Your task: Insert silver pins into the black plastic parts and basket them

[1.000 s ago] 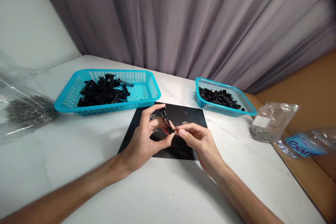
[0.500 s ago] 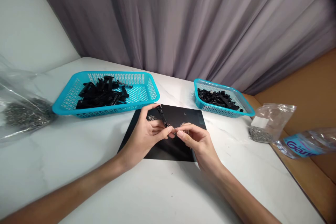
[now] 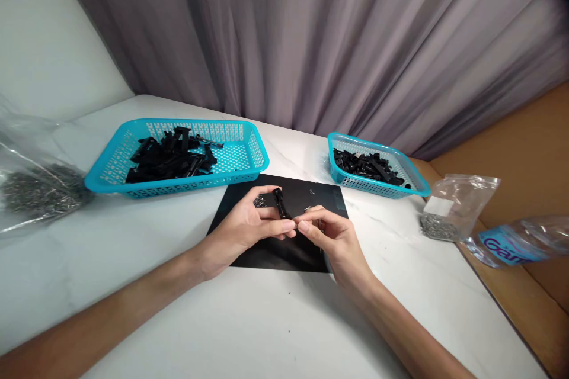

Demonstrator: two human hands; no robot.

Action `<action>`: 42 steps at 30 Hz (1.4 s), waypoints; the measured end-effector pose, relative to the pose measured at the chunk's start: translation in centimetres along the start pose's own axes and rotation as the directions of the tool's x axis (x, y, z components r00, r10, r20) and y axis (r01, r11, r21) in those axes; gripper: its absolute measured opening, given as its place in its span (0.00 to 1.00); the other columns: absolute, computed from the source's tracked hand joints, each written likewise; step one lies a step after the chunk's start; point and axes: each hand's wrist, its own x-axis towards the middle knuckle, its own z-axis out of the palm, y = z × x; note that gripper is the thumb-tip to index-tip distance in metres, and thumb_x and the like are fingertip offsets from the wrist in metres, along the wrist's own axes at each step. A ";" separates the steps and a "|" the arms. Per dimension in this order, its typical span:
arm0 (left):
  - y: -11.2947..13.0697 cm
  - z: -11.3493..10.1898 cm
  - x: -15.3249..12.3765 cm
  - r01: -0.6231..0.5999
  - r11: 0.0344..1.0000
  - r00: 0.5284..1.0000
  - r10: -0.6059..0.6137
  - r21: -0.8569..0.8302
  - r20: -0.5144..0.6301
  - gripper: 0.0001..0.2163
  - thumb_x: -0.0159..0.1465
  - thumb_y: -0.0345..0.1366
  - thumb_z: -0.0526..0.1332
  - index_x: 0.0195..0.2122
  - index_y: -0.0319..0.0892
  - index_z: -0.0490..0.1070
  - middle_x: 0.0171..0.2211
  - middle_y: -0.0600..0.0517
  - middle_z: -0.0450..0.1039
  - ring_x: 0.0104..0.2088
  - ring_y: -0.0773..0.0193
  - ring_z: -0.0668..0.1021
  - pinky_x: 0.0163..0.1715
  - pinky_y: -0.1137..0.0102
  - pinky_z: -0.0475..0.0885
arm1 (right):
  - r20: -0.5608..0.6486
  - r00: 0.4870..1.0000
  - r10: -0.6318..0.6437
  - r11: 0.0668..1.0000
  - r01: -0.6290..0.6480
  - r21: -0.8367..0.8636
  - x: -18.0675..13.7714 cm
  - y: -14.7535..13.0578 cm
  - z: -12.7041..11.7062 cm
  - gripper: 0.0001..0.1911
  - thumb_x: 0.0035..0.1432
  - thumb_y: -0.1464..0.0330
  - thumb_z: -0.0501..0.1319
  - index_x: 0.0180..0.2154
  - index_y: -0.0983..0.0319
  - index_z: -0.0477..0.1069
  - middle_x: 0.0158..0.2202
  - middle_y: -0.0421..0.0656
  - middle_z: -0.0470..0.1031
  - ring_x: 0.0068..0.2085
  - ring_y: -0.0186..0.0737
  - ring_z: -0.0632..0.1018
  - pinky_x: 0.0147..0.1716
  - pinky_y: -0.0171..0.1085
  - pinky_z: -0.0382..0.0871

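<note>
My left hand (image 3: pixel 249 220) is closed on a slim black plastic part (image 3: pixel 281 204), holding it tilted between thumb and fingers above a black mat (image 3: pixel 275 254). At the part's lower end, the thumb and forefinger of my right hand (image 3: pixel 331 231) are pinched together, close against my left thumb tip. Whatever lies in that right pinch is too small to make out. Small shiny metal pieces (image 3: pixel 259 201) rest on the mat behind my left fingers, and more of them are partly hidden behind my right hand.
A blue basket (image 3: pixel 178 189) of black plastic parts stands back left, and a smaller blue basket (image 3: pixel 377 186) of black parts back right. Clear bags of metal pieces lie at far left (image 3: pixel 42 189) and right (image 3: pixel 440 226). A water bottle (image 3: pixel 511 244) lies at the right edge.
The black part has turned a little and its upper end has moved slightly right and down with my left hand. My right hand stays almost in place, still pinched.
</note>
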 end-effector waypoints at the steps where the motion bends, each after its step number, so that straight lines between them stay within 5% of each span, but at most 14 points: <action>1: 0.0 -0.1 0.0 0.005 1.000 1.000 -0.005 -0.009 0.004 0.33 0.60 0.34 0.72 0.62 0.43 0.56 0.35 0.51 0.81 0.38 0.60 0.84 0.39 0.64 0.75 | -0.001 1.000 -0.003 1.000 0.002 -0.009 0.0 -0.1 0.0 0.06 0.59 0.60 0.71 0.35 0.55 0.83 0.36 0.41 0.76 0.38 0.39 0.72 0.35 0.37 0.65; 10: 0.1 -0.5 0.0 0.060 0.996 0.992 -0.066 0.059 0.104 0.28 0.63 0.37 0.70 0.60 0.42 0.58 0.36 0.48 0.83 0.39 0.57 0.85 0.37 0.64 0.78 | 0.021 0.999 -0.048 0.991 0.050 -0.120 -0.3 -0.4 0.1 0.06 0.62 0.62 0.69 0.36 0.56 0.82 0.36 0.41 0.74 0.37 0.38 0.73 0.35 0.37 0.65; 14: -0.7 -0.8 0.1 -0.126 0.945 0.991 0.108 0.301 0.076 0.31 0.60 0.40 0.73 0.60 0.47 0.59 0.42 0.49 0.82 0.44 0.55 0.84 0.45 0.59 0.80 | 0.003 0.993 -0.116 0.959 0.113 -0.261 -0.3 -0.9 -0.1 0.07 0.66 0.62 0.65 0.37 0.58 0.78 0.35 0.40 0.74 0.31 0.35 0.69 0.30 0.37 0.62; 18: -1.6 -1.1 -0.3 -0.278 0.743 0.955 0.282 0.608 0.092 0.32 0.57 0.41 0.74 0.61 0.53 0.64 0.54 0.48 0.76 0.49 0.55 0.82 0.55 0.55 0.77 | -0.049 0.971 -0.233 0.874 0.187 -0.449 -0.4 -1.2 -0.4 0.07 0.69 0.63 0.62 0.39 0.59 0.75 0.34 0.40 0.74 0.28 0.34 0.65 0.28 0.37 0.60; 27: -1.8 -0.5 -0.6 -0.355 0.696 0.927 0.348 0.624 0.139 0.33 0.57 0.40 0.74 0.63 0.52 0.65 0.56 0.48 0.75 0.50 0.55 0.81 0.57 0.55 0.77 | 0.023 0.838 -0.545 0.623 0.423 -0.658 -0.1 -1.7 -0.6 0.06 0.68 0.72 0.61 0.43 0.57 0.76 0.39 0.43 0.80 0.38 0.41 0.77 0.34 0.41 0.69; 42: -1.9 -0.2 -0.7 -0.419 0.594 0.888 0.426 0.687 0.173 0.31 0.55 0.40 0.75 0.59 0.47 0.68 0.49 0.49 0.79 0.46 0.55 0.82 0.52 0.58 0.79 | 0.065 0.793 -0.606 0.551 0.478 -0.684 0.0 -2.5 -0.1 0.10 0.65 0.76 0.62 0.42 0.56 0.77 0.36 0.42 0.81 0.32 0.38 0.79 0.29 0.39 0.72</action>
